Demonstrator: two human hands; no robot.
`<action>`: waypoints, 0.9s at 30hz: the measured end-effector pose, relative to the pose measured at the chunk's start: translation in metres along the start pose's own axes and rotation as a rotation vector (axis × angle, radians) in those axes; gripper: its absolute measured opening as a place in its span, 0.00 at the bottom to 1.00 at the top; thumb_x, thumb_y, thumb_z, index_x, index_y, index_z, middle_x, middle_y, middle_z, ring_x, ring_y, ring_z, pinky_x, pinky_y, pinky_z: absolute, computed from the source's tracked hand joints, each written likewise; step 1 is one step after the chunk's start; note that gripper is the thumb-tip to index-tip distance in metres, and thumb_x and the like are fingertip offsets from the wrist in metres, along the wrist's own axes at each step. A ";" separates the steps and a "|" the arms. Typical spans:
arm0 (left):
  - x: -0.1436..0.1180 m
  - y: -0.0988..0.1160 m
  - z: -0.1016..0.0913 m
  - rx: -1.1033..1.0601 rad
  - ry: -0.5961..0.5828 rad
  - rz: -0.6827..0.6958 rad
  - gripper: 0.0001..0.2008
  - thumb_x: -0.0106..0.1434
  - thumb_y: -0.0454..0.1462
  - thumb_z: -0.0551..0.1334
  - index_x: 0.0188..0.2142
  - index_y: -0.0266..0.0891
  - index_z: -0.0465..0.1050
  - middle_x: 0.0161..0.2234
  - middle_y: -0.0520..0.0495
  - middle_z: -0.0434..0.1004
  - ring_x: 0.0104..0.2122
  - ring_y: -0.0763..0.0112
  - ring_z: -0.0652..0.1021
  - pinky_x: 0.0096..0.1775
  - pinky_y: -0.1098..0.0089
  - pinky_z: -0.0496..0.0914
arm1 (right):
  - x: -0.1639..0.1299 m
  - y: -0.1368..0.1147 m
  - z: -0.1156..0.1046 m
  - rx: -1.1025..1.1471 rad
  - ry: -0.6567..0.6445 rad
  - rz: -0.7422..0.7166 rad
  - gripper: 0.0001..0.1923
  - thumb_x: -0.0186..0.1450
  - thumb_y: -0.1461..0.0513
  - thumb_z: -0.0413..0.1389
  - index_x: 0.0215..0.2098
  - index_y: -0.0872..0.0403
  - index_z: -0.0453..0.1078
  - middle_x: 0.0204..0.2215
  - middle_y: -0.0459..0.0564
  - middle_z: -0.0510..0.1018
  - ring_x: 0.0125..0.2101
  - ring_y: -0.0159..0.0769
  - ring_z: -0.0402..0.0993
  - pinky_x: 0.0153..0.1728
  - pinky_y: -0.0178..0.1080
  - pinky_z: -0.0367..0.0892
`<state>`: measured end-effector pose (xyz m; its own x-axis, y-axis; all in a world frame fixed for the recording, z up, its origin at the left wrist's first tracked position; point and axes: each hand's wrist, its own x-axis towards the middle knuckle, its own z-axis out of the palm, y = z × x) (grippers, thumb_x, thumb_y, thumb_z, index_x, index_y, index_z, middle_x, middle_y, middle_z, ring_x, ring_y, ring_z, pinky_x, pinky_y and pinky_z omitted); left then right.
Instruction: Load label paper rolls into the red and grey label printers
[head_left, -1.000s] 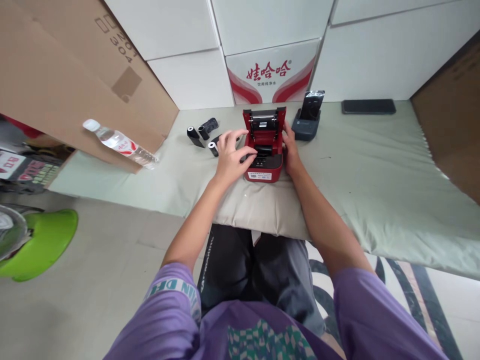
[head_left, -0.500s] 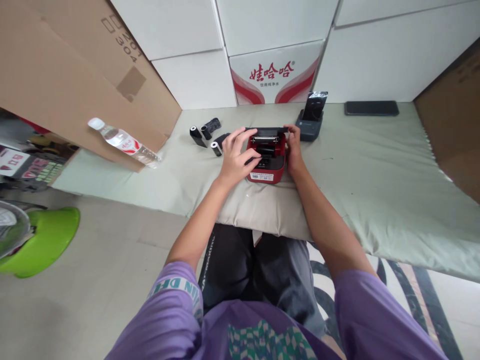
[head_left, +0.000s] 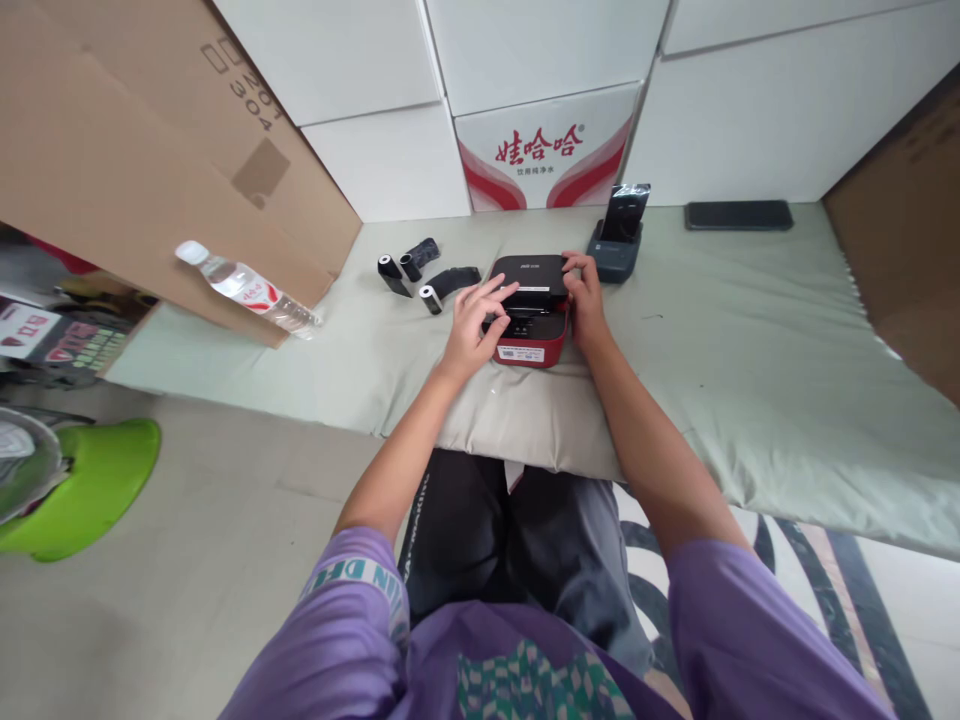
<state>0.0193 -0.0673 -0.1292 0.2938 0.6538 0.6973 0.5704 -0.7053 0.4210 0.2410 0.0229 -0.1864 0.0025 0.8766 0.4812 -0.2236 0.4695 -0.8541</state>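
A small red label printer (head_left: 531,354) with a black top stands on the cloth-covered surface before me. Its black lid (head_left: 531,272) is tilted nearly down, with a dark gap along its front edge. Over the printer's left side is my left hand (head_left: 474,328), fingers spread, their tips at the lid's front edge and the thumb by the black front panel. My right hand (head_left: 586,305) grips the right side at the lid's back corner, its fingers curled. To the left lie several small black rolls, among them one with a white core (head_left: 430,298) and an unrolled black strip (head_left: 456,280).
A dark device (head_left: 618,258) with a black strip rising from it stands behind on the right, near a phone (head_left: 739,215). At the left, a water bottle (head_left: 251,288) leans by a cardboard box (head_left: 172,150). White cartons (head_left: 547,150) line the back.
The printer's lid has swung from upright down toward me, hiding most of the red inside. My left fingers moved slightly lower with it, and my right hand stayed at the side.
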 end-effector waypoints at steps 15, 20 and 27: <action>0.021 -0.075 0.034 -0.597 0.019 -0.640 0.30 0.66 0.54 0.64 0.65 0.50 0.68 0.75 0.43 0.67 0.76 0.55 0.67 0.72 0.51 0.64 | -0.004 0.000 0.006 0.134 0.003 0.161 0.41 0.53 0.38 0.68 0.60 0.39 0.70 0.64 0.46 0.77 0.68 0.52 0.69 0.74 0.56 0.61; 0.020 -0.077 0.046 -0.787 -0.025 -0.674 0.31 0.66 0.49 0.60 0.67 0.48 0.71 0.71 0.45 0.73 0.68 0.54 0.77 0.67 0.49 0.72 | -0.004 0.001 0.004 0.161 0.003 0.179 0.38 0.52 0.40 0.69 0.58 0.42 0.73 0.62 0.47 0.79 0.66 0.53 0.72 0.73 0.56 0.63; 0.016 -0.069 0.047 -0.811 -0.040 -0.630 0.30 0.68 0.54 0.60 0.67 0.52 0.73 0.68 0.50 0.77 0.70 0.55 0.74 0.70 0.48 0.69 | -0.005 0.000 0.001 0.123 -0.008 0.174 0.37 0.55 0.42 0.68 0.60 0.42 0.72 0.62 0.47 0.79 0.66 0.53 0.72 0.72 0.57 0.65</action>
<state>0.0202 0.0048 -0.1743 0.1538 0.9675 0.2006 -0.0556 -0.1943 0.9794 0.2398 0.0184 -0.1892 -0.0540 0.9423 0.3304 -0.3371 0.2943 -0.8943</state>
